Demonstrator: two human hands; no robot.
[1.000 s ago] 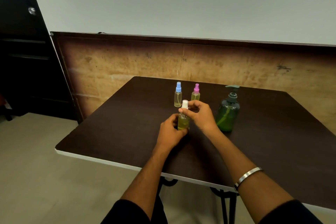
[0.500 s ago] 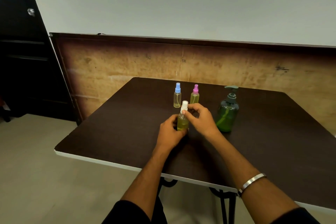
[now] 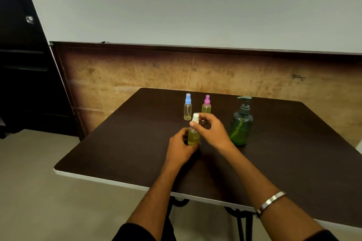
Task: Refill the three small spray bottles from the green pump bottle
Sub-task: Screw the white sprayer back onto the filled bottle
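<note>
Gripping small white-capped clear spray bottle (image 3: 194, 135): left hand (image 3: 181, 147) holds body, right hand (image 3: 210, 130) pinches cap, probably twisting; next, 1 firm turn.

Left hand (image 3: 181, 146) wraps the lower body of the white-capped spray bottle (image 3: 194, 135), hiding the bottle's base and its contact with the tabletop (image 3: 117, 152). Right hand (image 3: 212, 130) covers the neck below the white cap and the foot of the pink-capped spray bottle (image 3: 206, 106) behind it. The tabletop's right corner is cut off by the frame edge. Both sleeves are cropped at the bottom edge.
</note>
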